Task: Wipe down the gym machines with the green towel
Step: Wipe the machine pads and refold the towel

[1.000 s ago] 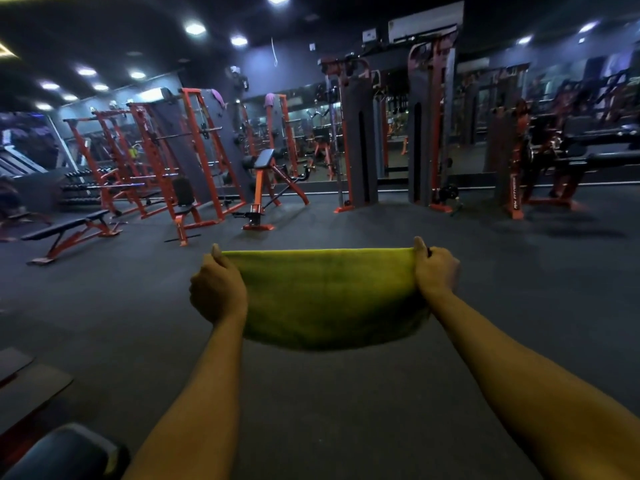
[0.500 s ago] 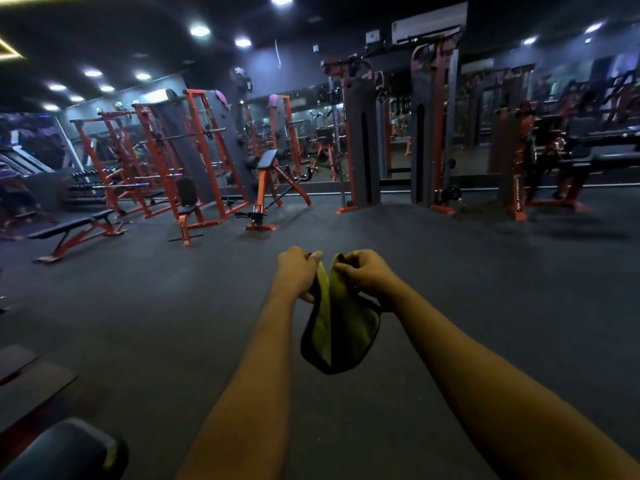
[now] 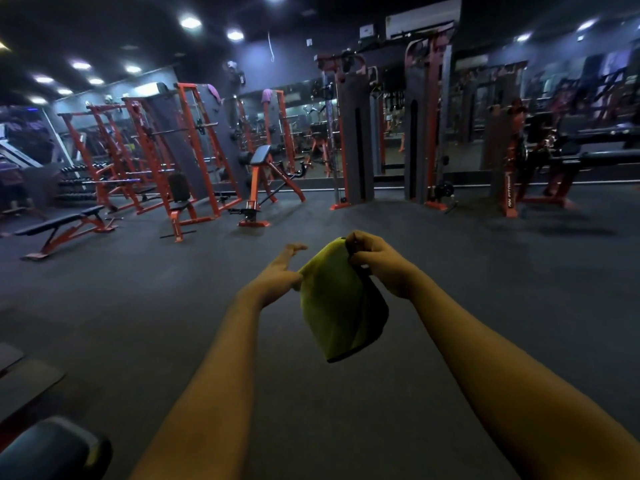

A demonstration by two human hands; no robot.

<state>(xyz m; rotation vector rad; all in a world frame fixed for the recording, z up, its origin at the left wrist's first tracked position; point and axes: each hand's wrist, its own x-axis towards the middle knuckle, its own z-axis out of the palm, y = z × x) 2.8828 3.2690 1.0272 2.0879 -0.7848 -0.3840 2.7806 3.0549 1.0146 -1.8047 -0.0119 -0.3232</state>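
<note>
Right hand [image 3: 377, 265] pinches the green towel [image 3: 332, 306] by its top corner, letting it hang folded; left hand [image 3: 277, 275], fingers straight, steadies the towel's left edge, probably shaping a wiping pad.

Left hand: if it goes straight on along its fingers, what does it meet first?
Probably nothing close. The left hand points forward and slightly right, past the top of the towel; beyond lies bare floor, then the distant cable tower. Depth is unclear.
</note>
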